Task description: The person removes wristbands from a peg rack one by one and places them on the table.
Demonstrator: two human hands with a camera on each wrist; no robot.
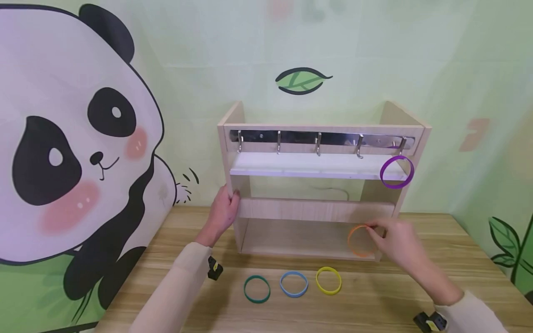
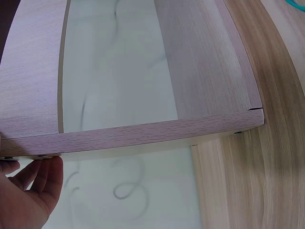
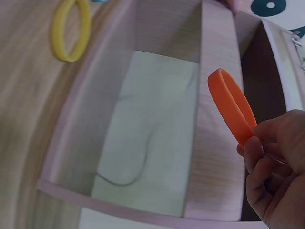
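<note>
A wooden shelf unit [image 1: 316, 210] stands on the table with a metal hook rail [image 1: 297, 137] across its upper front. My left hand [image 1: 220, 210] grips the unit's left side panel [image 2: 143, 134], its thumb toward the front. Between thumb and fingertips, my right hand [image 1: 397, 238] pinches an orange silicone wristband [image 3: 228, 107] in front of the unit's lower right part. From the rightmost hook [image 1: 402, 145] hangs a purple wristband [image 1: 397, 186]; the other hooks hold nothing. Green [image 1: 257, 301], blue [image 1: 294, 295] and yellow [image 1: 329, 292] wristbands lie in a row on the table before the unit.
The wood-grain table [image 1: 183, 296] reaches back to a wall covering [image 1: 200, 83] printed with a panda and leaves. A white shelf board [image 1: 308, 166] sits below the hooks, and a thin cable [image 3: 138, 176] shows behind the unit's opening.
</note>
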